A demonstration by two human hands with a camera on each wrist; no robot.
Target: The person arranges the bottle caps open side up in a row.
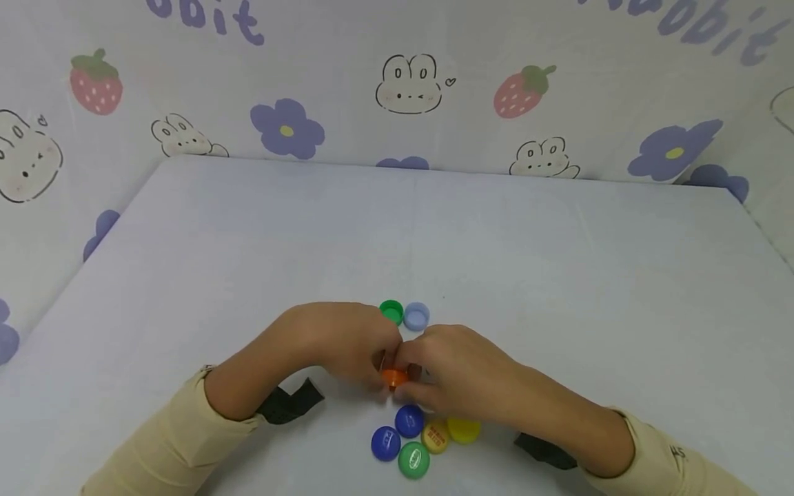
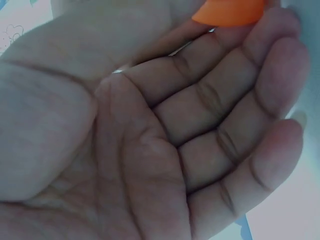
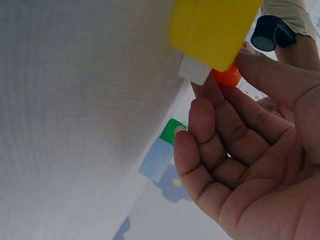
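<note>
In the head view an orange bottle cap (image 1: pixel 394 377) is tilted between the fingertips of both hands. My left hand (image 1: pixel 347 344) pinches it from the left, and my right hand (image 1: pixel 465 372) pinches it from the right. The left wrist view catches the orange cap (image 2: pixel 232 12) at its top edge, by the thumb and index finger; the other fingers are loosely bent. In the right wrist view the orange cap (image 3: pixel 227 77) is partly hidden behind a yellow cap (image 3: pixel 210 35) in the foreground and a white piece (image 3: pixel 194 69).
Beyond the hands a green cap (image 1: pixel 391 313) and a light blue cap (image 1: pixel 417 317) lie hollow side up. Nearer are two dark blue caps (image 1: pixel 386 443), an amber cap (image 1: pixel 435 437) with red print, a yellow cap (image 1: pixel 464 431) and a green cap (image 1: pixel 414 460).
</note>
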